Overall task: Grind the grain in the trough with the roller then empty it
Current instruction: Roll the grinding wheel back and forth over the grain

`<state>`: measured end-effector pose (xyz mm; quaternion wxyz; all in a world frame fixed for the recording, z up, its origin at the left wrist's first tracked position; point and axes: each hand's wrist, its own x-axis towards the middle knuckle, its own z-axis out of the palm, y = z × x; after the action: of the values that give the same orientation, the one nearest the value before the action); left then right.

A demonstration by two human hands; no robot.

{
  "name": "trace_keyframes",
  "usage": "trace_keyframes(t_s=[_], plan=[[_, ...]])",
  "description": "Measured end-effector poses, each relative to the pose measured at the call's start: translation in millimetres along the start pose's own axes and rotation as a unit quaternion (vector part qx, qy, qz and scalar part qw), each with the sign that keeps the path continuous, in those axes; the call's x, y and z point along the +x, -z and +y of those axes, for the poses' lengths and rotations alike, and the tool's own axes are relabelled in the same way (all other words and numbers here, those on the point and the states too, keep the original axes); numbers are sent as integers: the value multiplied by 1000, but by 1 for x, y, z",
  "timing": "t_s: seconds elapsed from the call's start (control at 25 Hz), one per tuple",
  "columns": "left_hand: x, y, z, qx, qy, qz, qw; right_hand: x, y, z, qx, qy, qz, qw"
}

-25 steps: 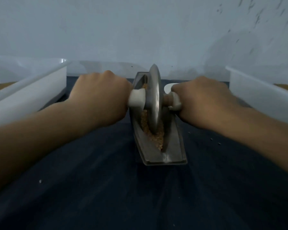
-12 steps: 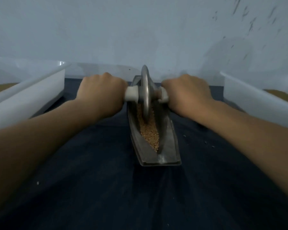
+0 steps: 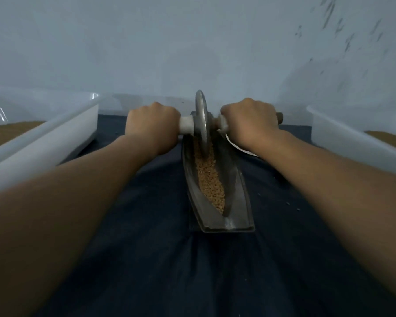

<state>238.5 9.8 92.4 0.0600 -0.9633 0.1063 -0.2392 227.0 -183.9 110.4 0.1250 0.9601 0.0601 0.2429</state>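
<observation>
Long grey metal trough [image 3: 238,197] lying on the dark blue desk [image 3: 146,248], tan grain [image 3: 209,179] sitting in it, metal disc roller [image 3: 201,120] standing in its far end, left white plastic bin [image 3: 55,143] and right white plastic bin [image 3: 343,138] flanking it.

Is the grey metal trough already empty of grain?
No, light brown grain lies along the groove of the grey metal trough, up to the round metal roller.

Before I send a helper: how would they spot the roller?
On the dark cloth lies a metal trough of grain. The roller stands at its far end, gripped by the left hand and right hand. Nothing else is disc-shaped.
</observation>
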Motion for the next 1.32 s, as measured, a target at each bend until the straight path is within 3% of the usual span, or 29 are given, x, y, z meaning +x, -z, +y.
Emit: trace_keyframes(t_s=[0.12, 0.2, 0.28, 0.4, 0.48, 0.64, 0.8, 0.88, 1.0, 1.16, 1.24, 1.32], plan=[[-32, 12, -6, 16, -67, 30, 997, -46, 8, 13, 19, 42, -25, 999], [-59, 22, -13, 53, -124, 105, 985, -83, 15, 21, 20, 64, 12, 998], [-67, 29, -14, 78, -121, 140, 980, -95, 15, 26, 12, 63, 49, 997], [-41, 9, -5, 75, -66, 78, 992, -58, -3, 16, -5, 30, 56, 998], [-10, 3, 1, 49, -20, 36, 998, -21, -10, 9, 27, -6, 17, 999], [-9, 15, 2, 32, -44, -20, 998, -20, -2, 11, 31, 16, -32, 999], [-65, 23, -17, 39, -123, 83, 988, -90, 19, 21, 3, 78, 69, 995], [-69, 24, -19, 52, -140, 125, 981, -100, 24, 22, 9, 72, 73, 995], [-38, 10, -5, 83, -88, 112, 986, -70, 2, 14, -4, 13, 46, 999], [-7, -1, 0, 7, -5, 29, 1000, -14, 5, 0, 1, -4, 7, 1000], [-22, 2, -3, 9, -27, 10, 1000, -24, 12, 3, -4, 33, -23, 999], [-43, 10, -11, 38, -83, 56, 994, -56, 13, 15, 14, 58, -12, 998]])
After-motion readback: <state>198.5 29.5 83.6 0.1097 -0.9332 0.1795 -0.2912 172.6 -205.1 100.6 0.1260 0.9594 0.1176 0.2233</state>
